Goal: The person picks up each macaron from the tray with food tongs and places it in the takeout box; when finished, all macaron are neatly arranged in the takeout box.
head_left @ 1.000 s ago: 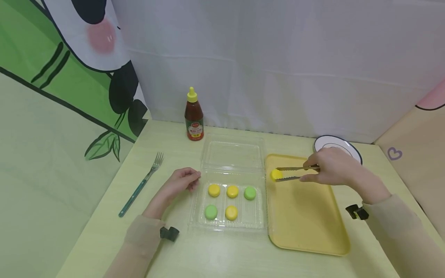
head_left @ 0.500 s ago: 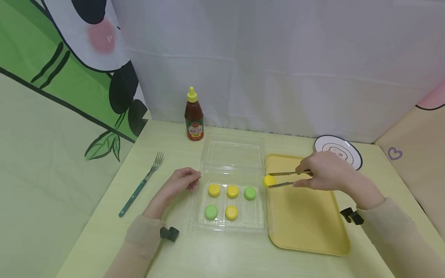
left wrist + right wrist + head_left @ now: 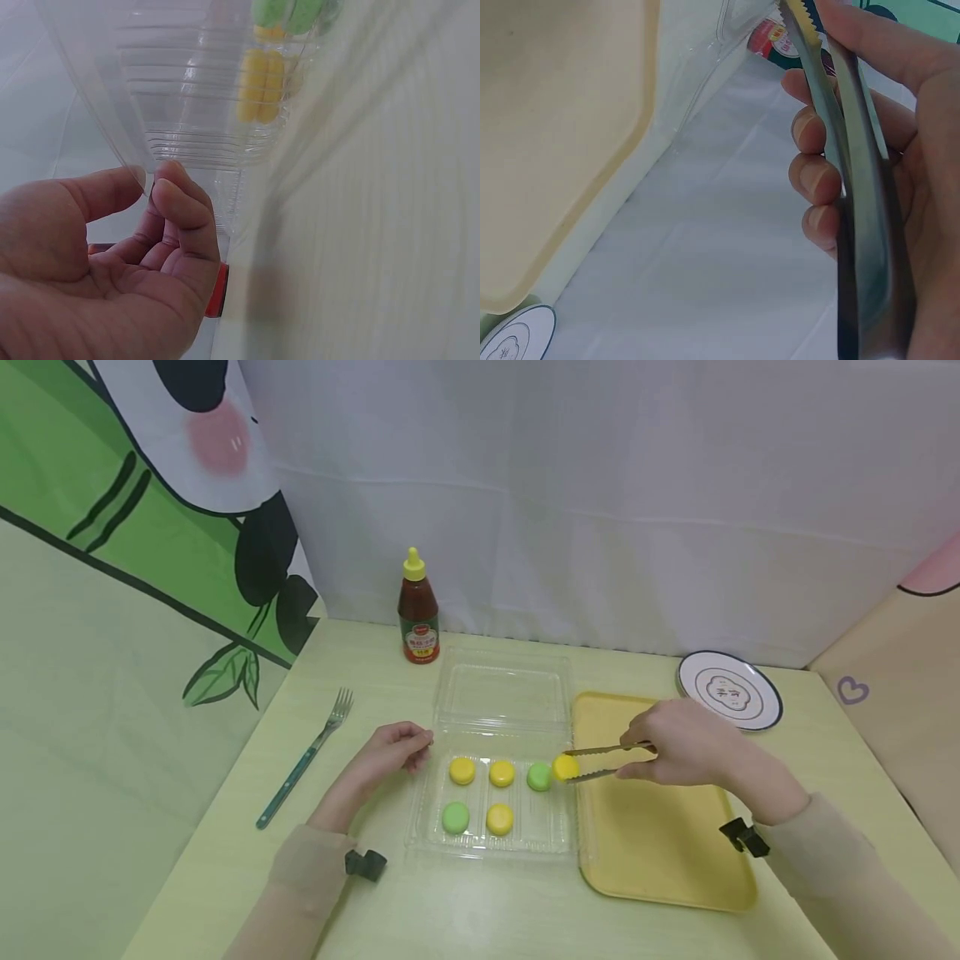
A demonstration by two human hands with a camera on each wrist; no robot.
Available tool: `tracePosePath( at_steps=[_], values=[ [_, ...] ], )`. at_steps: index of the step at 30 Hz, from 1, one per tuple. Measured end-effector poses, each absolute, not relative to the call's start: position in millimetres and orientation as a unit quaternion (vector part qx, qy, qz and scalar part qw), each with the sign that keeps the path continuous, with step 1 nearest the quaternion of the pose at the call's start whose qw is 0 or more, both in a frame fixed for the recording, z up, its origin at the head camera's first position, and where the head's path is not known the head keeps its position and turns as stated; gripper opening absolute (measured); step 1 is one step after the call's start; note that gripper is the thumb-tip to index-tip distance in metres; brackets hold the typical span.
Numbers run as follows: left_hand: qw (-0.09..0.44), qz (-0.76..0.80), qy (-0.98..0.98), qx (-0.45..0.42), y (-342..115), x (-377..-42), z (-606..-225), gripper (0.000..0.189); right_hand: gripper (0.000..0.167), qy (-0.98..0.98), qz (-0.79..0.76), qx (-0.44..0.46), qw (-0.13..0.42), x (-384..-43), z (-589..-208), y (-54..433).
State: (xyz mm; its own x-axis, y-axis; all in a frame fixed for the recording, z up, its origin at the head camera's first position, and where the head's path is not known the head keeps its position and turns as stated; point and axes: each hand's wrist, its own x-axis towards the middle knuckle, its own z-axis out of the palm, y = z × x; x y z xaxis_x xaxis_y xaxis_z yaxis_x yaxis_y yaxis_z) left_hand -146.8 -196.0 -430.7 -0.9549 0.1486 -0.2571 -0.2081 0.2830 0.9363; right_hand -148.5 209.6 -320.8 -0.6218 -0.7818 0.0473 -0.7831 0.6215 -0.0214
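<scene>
My right hand (image 3: 686,742) grips metal tongs (image 3: 870,247), whose serrated tips hold a yellow macaron (image 3: 566,767). In the head view this macaron overlaps the right edge of an open clear plastic container (image 3: 502,692), beside a green macaron (image 3: 539,777). Three yellow macarons and two green ones sit in the container's compartments, among them a yellow one (image 3: 499,819) at the front. At the container's left side, my left hand (image 3: 392,750) pinches the rim between thumb and fingers, as the left wrist view shows.
A yellow tray (image 3: 660,852) lies right of the container, under the right hand. Behind it is a white plate (image 3: 761,697) with a dark rim. A sauce bottle (image 3: 419,618) stands at the back, and a green-handled fork (image 3: 300,772) lies at the left.
The right hand has moved left and slightly nearer, carrying the macaron in the tongs from over the tray to the container's right edge. The left hand stays put.
</scene>
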Motion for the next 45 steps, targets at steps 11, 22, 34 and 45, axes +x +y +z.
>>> tracePosePath(
  at_steps=[11,22,34,45],
  values=[
    [0.151,0.602,0.783,-0.023,-195,-145,-428,0.032,0.037,-0.888,0.013,0.459,0.016,-143,-334,201],
    [0.152,0.601,0.784,-0.027,-196,-146,-430,0.03,0.033,-0.884,0.022,0.466,-0.01,-138,-346,191],
    [0.152,0.598,0.786,-0.034,-196,-147,-432,0.029,0.033,-0.881,0.02,0.472,-0.019,-134,-351,185],
    [0.153,0.598,0.786,-0.038,-195,-148,-432,0.029,0.027,-0.886,0.001,0.462,-0.048,-131,-352,176]
  ],
)
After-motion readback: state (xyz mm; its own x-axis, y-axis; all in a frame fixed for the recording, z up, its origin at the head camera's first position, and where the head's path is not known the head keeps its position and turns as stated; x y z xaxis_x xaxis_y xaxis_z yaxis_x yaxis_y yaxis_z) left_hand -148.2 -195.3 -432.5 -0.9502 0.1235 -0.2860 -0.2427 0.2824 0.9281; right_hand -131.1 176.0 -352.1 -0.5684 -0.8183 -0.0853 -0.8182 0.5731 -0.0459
